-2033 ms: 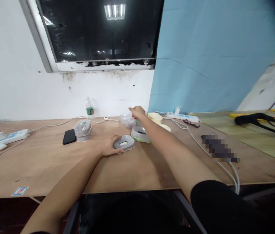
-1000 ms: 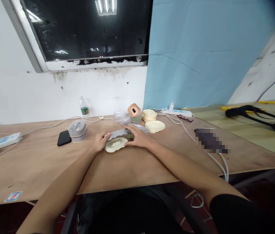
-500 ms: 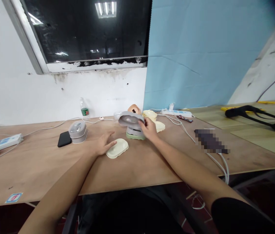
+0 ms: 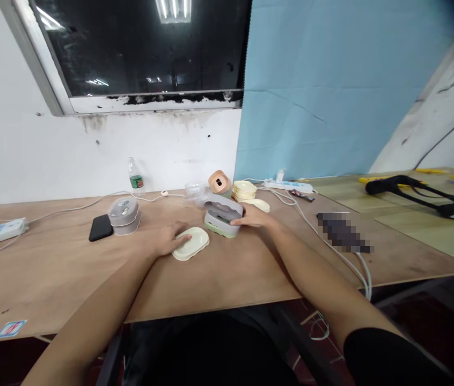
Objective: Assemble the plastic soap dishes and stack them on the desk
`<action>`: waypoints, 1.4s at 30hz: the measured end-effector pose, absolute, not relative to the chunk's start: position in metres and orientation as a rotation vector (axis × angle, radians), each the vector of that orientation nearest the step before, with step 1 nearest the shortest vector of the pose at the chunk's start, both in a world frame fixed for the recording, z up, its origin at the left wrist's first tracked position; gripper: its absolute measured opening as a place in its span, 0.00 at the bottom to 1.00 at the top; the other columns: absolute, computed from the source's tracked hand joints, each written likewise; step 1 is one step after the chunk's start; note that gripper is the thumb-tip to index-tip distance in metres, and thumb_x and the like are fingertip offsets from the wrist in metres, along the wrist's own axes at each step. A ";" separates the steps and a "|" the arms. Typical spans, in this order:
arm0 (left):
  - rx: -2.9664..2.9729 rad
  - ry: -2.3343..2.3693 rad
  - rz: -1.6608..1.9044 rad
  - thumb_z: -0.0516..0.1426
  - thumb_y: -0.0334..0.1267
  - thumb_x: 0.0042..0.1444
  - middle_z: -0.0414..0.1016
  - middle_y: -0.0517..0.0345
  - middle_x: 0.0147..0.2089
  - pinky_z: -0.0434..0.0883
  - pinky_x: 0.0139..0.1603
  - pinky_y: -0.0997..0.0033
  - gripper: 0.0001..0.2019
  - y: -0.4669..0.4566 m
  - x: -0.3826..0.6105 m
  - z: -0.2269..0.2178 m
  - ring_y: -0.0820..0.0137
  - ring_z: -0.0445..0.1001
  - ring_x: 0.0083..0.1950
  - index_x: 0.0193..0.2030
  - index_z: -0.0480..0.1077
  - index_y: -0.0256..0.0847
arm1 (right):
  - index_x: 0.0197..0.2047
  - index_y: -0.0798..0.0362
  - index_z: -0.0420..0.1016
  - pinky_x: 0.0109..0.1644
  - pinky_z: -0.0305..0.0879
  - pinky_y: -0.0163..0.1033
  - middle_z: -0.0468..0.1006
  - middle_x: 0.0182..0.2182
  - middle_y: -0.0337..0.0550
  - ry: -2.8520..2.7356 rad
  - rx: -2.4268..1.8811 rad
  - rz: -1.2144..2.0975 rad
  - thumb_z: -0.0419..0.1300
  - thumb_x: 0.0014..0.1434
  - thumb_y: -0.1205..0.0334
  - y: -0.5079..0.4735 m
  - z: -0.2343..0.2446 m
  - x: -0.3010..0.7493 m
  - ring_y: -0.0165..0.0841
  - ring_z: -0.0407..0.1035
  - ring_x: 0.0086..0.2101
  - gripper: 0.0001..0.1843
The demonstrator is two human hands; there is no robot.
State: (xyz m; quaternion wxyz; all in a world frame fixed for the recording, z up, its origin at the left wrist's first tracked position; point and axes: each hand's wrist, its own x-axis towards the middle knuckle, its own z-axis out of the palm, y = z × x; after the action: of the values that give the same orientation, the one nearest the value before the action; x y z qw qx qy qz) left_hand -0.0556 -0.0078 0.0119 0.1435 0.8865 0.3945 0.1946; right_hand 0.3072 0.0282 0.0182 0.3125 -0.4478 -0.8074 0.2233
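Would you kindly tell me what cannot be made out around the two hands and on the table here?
All in the head view:
Right hand: far fingers, hidden by the hand itself.
Flat cream piece behind that hand: near side, covered by the hand.
Left power strip: outer end, cut off by the left edge.
Dark object: details, masked by pixelation.
Bottle label: wording, too small.

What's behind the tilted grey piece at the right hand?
Behind the grey piece are an orange piece and, further left, clear plastic items. Whatever supports the orange piece is largely covered and can't be identified.
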 end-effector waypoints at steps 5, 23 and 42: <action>2.545 1.116 0.569 0.48 0.60 0.59 0.71 0.48 0.58 0.69 0.55 0.58 0.30 -0.010 -0.053 0.013 0.58 0.72 0.54 0.59 0.65 0.41 | 0.58 0.52 0.68 0.55 0.65 0.50 0.74 0.53 0.47 -2.169 -1.050 0.630 0.70 0.46 0.49 0.019 0.022 0.292 0.46 0.69 0.51 0.38; 2.605 1.121 0.380 0.52 0.67 0.52 0.68 0.48 0.61 0.66 0.57 0.57 0.39 -0.020 -0.050 0.026 0.53 0.69 0.58 0.63 0.62 0.42 | 0.46 0.50 0.78 0.57 0.63 0.52 0.74 0.51 0.49 -2.273 -1.100 0.134 0.71 0.41 0.42 -0.004 0.042 0.267 0.48 0.69 0.51 0.31; 2.564 1.041 0.410 0.52 0.64 0.54 0.69 0.49 0.60 0.65 0.58 0.57 0.36 -0.018 -0.050 0.025 0.54 0.70 0.58 0.63 0.63 0.42 | 0.66 0.48 0.54 0.63 0.56 0.52 0.57 0.62 0.53 -2.180 -1.300 0.098 0.69 0.43 0.45 0.013 0.008 0.259 0.49 0.54 0.61 0.51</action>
State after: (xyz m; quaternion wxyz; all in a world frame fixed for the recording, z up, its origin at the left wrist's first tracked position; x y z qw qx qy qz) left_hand -0.0497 -0.0178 0.0255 0.1713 0.9030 0.3666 0.1445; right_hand 0.2593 0.0134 0.0079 0.2962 -0.4887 -0.8198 0.0368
